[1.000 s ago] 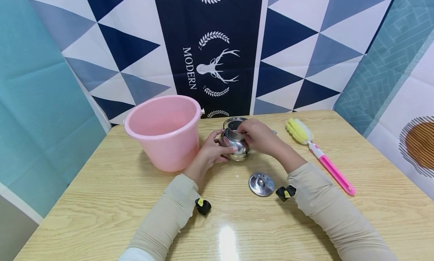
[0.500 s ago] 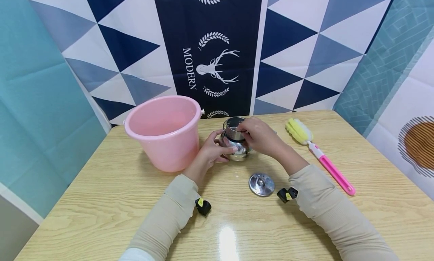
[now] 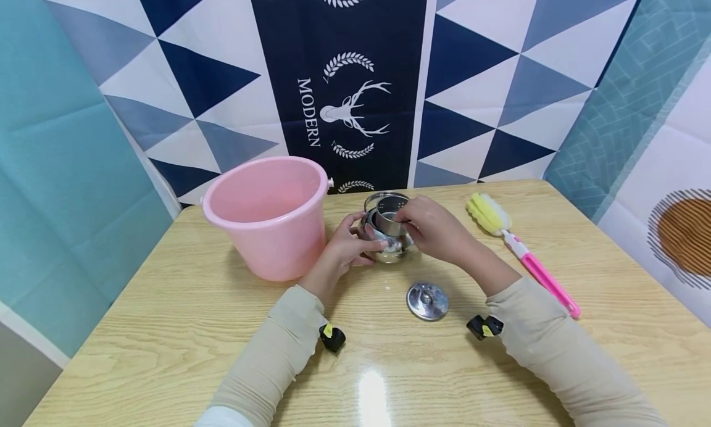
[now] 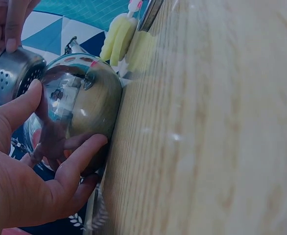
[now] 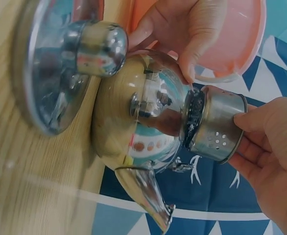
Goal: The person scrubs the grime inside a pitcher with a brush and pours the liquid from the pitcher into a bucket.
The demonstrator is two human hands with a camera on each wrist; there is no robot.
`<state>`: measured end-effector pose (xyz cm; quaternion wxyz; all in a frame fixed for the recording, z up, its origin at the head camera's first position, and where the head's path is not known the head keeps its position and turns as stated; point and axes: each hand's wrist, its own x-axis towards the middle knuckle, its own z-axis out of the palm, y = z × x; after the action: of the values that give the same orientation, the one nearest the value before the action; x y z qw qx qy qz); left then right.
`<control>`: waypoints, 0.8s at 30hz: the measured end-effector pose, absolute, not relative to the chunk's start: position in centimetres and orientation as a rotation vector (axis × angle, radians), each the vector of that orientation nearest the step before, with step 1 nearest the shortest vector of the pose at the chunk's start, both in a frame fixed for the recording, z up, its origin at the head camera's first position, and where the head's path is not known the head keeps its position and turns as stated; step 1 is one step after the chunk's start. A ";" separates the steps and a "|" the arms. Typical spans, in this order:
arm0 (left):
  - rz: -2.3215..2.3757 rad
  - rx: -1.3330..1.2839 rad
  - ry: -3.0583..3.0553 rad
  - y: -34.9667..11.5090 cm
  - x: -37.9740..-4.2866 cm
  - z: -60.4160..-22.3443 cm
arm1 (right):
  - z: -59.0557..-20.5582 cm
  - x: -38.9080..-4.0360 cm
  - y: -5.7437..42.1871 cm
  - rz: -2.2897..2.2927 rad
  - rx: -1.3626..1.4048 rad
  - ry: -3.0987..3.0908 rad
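A shiny steel teapot [image 5: 116,117] with a short spout stands on the table, its mouth uncovered. My left hand [image 3: 350,245] holds it from the left side, thumb near the mouth and fingers around the belly, as the left wrist view shows. A perforated steel tea strainer [image 5: 217,122] is raised at the teapot's mouth and tilted, its small holes showing near the rim. My right hand [image 3: 436,229] pinches the strainer's rim between thumb and fingers. Nearer me, the round steel lid [image 3: 427,302] lies on the table, knob up.
A pink bucket [image 3: 266,220] stands close to the left of the teapot. On the right lies a bottle brush [image 3: 519,251] with a yellow and white sponge head and a pink handle. A patterned cloth wall [image 3: 344,112] rises behind the wooden table [image 3: 183,328].
The right hand has raised the strainer from deeper in the teapot's mouth, tilted it and shifted it slightly right. The left hand and teapot have stayed in place.
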<state>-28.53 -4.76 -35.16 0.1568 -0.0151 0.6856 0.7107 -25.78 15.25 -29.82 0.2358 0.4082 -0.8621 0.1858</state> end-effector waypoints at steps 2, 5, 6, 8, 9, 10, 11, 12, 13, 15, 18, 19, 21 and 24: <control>2.034 -0.043 1.968 -4.8 -28.6 -35.2 | -29.8 -25.5 15.5 0.502 1.114 -2.378; 2.035 -0.036 1.974 -4.7 -28.6 -35.3 | -29.9 -25.0 16.1 0.494 1.107 -2.387; 2.037 -0.035 1.974 -4.7 -28.6 -35.4 | -29.9 -24.9 16.3 0.493 1.108 -2.386; 2.041 -0.032 1.970 -4.7 -28.7 -35.5 | -29.9 -24.6 16.6 0.491 1.114 -2.374; 2.043 -0.031 1.968 -4.7 -28.7 -35.5 | -29.9 -24.4 16.8 0.488 1.118 -2.370; 2.044 -0.030 1.967 -4.7 -28.7 -35.5 | -30.0 -24.3 17.0 0.484 1.122 -2.365; 2.046 -0.030 1.966 -4.7 -28.7 -35.6 | -29.9 -24.2 17.2 0.481 1.124 -2.364; 2.048 -0.028 1.963 -4.7 -28.7 -35.6 | -29.9 -24.0 17.4 0.474 1.126 -2.366; 2.048 -0.027 1.965 -4.7 -28.7 -35.6 | -29.9 -23.9 17.5 0.465 1.126 -2.369; 2.050 -0.023 1.967 -4.7 -28.7 -35.6 | -29.8 -23.7 17.9 0.449 1.122 -2.386; 2.052 -0.019 1.968 -4.7 -28.7 -35.6 | -29.8 -23.4 18.3 0.429 1.115 -2.419; 2.052 -0.019 1.969 -4.7 -28.7 -35.6 | -29.8 -23.3 18.5 0.424 1.116 -2.424; 2.051 -0.020 1.970 -4.7 -28.7 -35.6 | -29.9 -23.2 18.8 0.415 1.126 -2.424; 2.049 -0.023 1.975 -4.7 -28.7 -35.5 | -30.0 -22.9 19.3 0.399 1.145 -2.402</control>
<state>-28.65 -4.70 -35.52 0.1472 -0.0079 0.6864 0.7122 -22.90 19.29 -30.03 0.2234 0.4149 -0.8701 0.1444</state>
